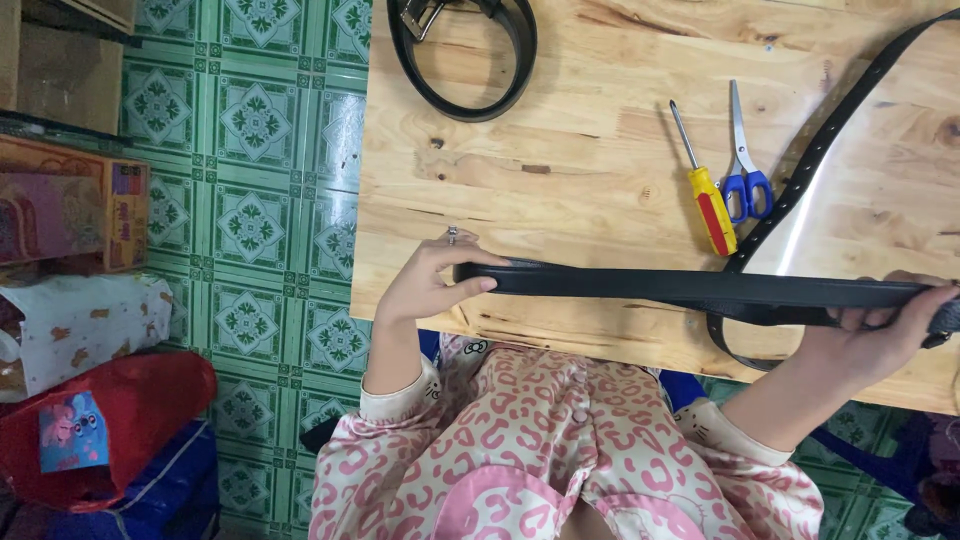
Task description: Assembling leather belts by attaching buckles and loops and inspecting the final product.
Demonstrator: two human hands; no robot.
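I hold a black belt (690,287) stretched level above the near edge of a wooden table (560,140). My left hand (432,280) pinches its left end between thumb and fingers. My right hand (885,325) grips the belt at the far right. From there the rest of the strap, with a row of holes, loops under and runs diagonally up to the top right corner. A ring shows on my left hand.
A second black belt (463,55) lies coiled at the table's far edge. A yellow and red screwdriver (706,190) and blue-handled scissors (743,165) lie side by side mid-table. Green patterned floor tiles, boxes and bags (90,420) are on the left.
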